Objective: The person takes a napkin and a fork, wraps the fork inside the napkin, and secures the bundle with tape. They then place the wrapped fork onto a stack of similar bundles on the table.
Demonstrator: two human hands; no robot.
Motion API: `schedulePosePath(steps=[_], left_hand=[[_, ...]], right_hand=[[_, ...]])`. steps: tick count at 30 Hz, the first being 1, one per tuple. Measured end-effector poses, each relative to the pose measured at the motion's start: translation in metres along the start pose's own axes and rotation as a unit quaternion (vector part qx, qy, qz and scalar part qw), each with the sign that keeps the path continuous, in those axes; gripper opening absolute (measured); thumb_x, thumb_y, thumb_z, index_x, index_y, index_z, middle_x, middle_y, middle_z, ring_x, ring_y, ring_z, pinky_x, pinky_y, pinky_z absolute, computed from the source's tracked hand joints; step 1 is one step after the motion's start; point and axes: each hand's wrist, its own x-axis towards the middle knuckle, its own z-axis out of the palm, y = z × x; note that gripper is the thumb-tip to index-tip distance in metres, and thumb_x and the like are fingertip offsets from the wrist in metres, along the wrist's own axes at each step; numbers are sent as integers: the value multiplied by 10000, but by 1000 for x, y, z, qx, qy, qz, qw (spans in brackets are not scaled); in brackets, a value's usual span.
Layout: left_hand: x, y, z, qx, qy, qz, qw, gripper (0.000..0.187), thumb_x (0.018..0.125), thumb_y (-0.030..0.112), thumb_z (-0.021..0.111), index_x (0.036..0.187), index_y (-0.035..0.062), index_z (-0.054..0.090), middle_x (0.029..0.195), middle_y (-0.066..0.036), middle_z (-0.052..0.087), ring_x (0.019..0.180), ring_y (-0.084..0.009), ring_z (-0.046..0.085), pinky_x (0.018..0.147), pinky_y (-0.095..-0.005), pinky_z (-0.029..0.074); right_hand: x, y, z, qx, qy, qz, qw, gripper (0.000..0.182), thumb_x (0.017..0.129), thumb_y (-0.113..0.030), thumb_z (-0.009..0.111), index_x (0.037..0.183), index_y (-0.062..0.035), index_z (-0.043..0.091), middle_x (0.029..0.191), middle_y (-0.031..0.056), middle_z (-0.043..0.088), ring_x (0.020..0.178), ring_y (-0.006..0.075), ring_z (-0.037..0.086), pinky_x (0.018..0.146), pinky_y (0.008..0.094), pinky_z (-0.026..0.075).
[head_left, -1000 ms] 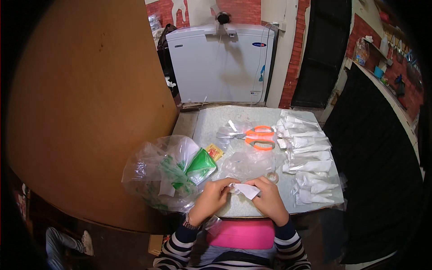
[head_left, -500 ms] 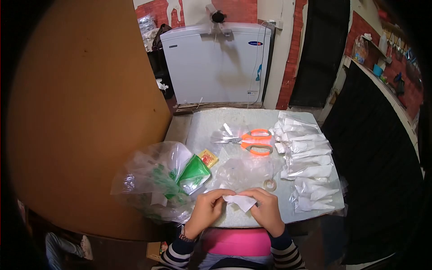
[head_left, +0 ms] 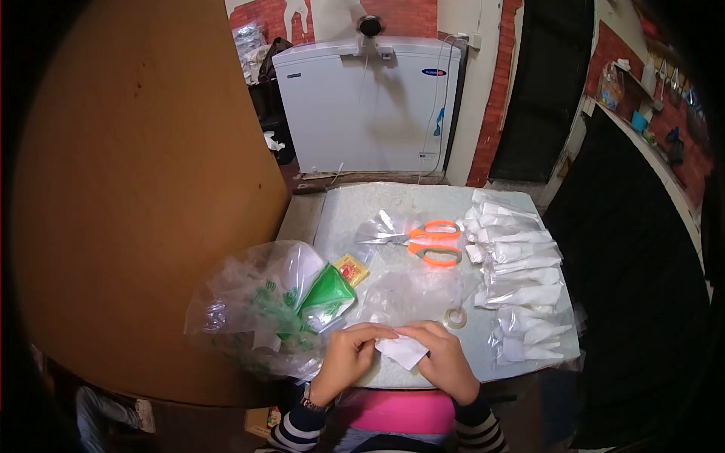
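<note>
Near the table's front edge, my left hand (head_left: pixel 349 360) and my right hand (head_left: pixel 444 358) pinch a small white paper piece (head_left: pixel 403 350) between them. Both hands are closed, with fingertips meeting at its upper edge. Just beyond them lies a clear plastic bag (head_left: pixel 411 296). A roll of tape (head_left: pixel 455 318) rests by my right hand. Orange-handled scissors (head_left: pixel 434 243) lie farther back, blades pointing left. To the left of my hands are a green packet (head_left: pixel 330 291), a small yellow packet (head_left: pixel 350 269) and a large crumpled clear bag (head_left: pixel 249 302).
White paper pieces in clear plastic (head_left: pixel 521 257) form a column along the right side of the table (head_left: pixel 362 198). A brown panel (head_left: pixel 151 189) stands left. A white chest freezer (head_left: pixel 362 113) is behind the table. Someone's leg (head_left: pixel 102 419) shows at lower left.
My hands have drawn slightly closer together on the white paper, which now hangs flatter. The whole view has shifted a little.
</note>
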Motion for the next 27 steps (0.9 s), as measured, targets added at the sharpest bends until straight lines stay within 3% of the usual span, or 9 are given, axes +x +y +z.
schedulePosePath(steps=[8,10,19,22,27], left_hand=[[1,-3,3,-17,20,-48,999,325,794,-118,499,961,30,736,980,-153,724,836,-225,708,753,-281,528],[1,-2,2,-21,11,-74,997,353,780,-140,460,956,-2,733,981,-150,726,903,-200,692,813,-279,516],[2,-10,2,-98,-15,-136,986,347,803,-143,427,943,-44,729,977,-133,728,943,-170,670,880,-273,496],[2,-9,0,-106,-21,-131,985,351,803,-147,424,950,-48,727,981,-134,727,943,-167,668,884,-272,494],[3,-10,-1,-111,-26,-136,984,337,815,-144,433,965,-55,721,992,-134,725,933,-158,665,873,-266,497]], right_hand=[[-5,-3,5,-96,58,-67,991,445,693,104,588,1107,-33,676,1101,125,668,1016,306,627,905,381,491],[-7,-3,4,-113,61,-89,988,442,688,89,577,1102,-35,670,1090,118,658,1015,312,611,900,399,481],[1,3,-21,-45,12,-3,999,254,818,27,571,1041,-33,677,1004,137,655,938,318,630,826,369,497],[1,4,-23,-44,-33,-2,998,259,811,11,566,1045,-27,671,999,139,650,927,320,629,808,364,497],[8,1,-11,-17,12,-16,1000,271,792,43,531,1021,-10,665,980,155,646,903,334,628,800,367,496]])
